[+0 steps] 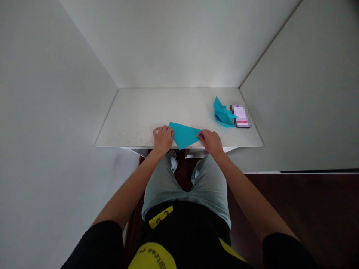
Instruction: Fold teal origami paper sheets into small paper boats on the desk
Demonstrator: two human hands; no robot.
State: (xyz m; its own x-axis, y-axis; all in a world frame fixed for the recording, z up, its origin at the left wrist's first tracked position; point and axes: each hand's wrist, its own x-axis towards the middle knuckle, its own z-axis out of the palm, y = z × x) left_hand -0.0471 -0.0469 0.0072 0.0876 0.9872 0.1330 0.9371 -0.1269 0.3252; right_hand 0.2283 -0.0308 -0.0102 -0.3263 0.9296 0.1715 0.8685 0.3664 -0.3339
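A teal paper sheet (184, 135) lies at the near edge of the white desk (146, 112), its side corners hidden under the left hand (163, 140) and right hand (211, 142). The hands stand apart; whether they pinch or merely press cannot be told. At 2 o'clock from the sheet, a crumpled teal piece (223, 115) touches a pixelated pink-and-white object (240, 116), too blurred to identify.

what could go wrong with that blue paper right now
The blue paper sheet pokes slightly over the front edge of the white counter, so that tip could bend or the sheet could slide off. The left hand and right hand hold only its two side corners, so it might shift between them.
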